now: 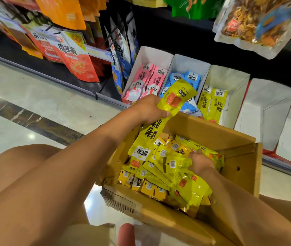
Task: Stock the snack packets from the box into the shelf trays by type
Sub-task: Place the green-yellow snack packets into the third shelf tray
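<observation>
- Polished shop floor [35,96] ran beside white shelf trays [190,64].
- Cardboard box [212,137] stood open before the trays, full of loose yellow packets [185,185].
- Left hand [148,109] gripped held packets [175,98] above the box, their long axis diagonal, lower-left to upper-right.
- Right hand [200,162], inside the box, had its fingers curled round loose yellow packets.

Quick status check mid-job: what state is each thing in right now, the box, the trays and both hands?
Cardboard box: open, heaped with loose yellow packets.
Left hand: grips lifted yellow packets above the box.
Right hand: down among the loose packets; grip hidden.
Pink tray: partly stocked.
Blue tray: partly stocked.
Yellow tray: few packets, standing upright.
White trays: no packets visible.
</observation>
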Available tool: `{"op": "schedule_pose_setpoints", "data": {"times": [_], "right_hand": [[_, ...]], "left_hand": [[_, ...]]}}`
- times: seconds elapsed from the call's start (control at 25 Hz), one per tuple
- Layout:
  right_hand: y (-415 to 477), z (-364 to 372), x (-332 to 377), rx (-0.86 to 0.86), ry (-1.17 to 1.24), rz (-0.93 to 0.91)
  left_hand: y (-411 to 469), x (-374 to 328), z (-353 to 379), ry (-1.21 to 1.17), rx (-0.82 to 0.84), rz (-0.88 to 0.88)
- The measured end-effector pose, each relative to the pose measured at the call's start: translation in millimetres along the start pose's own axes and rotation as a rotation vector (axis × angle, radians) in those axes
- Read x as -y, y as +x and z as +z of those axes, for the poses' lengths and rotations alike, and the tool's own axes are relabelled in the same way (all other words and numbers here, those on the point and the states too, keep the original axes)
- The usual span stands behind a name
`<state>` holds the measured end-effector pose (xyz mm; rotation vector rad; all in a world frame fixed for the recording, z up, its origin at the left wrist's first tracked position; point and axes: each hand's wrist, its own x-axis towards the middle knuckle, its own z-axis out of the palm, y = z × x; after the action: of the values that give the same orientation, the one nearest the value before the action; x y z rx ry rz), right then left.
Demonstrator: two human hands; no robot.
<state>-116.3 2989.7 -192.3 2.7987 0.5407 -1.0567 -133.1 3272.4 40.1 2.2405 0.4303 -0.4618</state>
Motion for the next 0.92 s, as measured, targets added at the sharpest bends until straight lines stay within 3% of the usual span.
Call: {"op": "schedule_pose_setpoints", "data": {"times": [0.2,0.32,0.52,0.76,0.92], "right_hand": [[-24.0,-35.0,-3.7,-0.121,-0.029,-0.099],[-44.3,-72.8,-4.7,-0.167,0.073,-0.106],[-100.8,-160.0,5.4,-0.272,0.452,-0.279],[-162.3,-244.9,6.1,-0.471,0.82,-0.257],[-173.2,-246.8,9.5,-0.483,1.328,-0.129]], "left_hand": [[-8.6,-6.9,-8.1,-0.035,-0.011,0.007],[-16.8,-14.9,-20.2,-0.055,-0.049,0.038],[-22.3,-21.1,-28.2,-0.355,-0.069,0.063],[-20.4,-36.0,-27.0,-0.77,-0.075,0.024],[-14.8,-42.6,-23.2,-1.107,-0.032,0.008]]}}
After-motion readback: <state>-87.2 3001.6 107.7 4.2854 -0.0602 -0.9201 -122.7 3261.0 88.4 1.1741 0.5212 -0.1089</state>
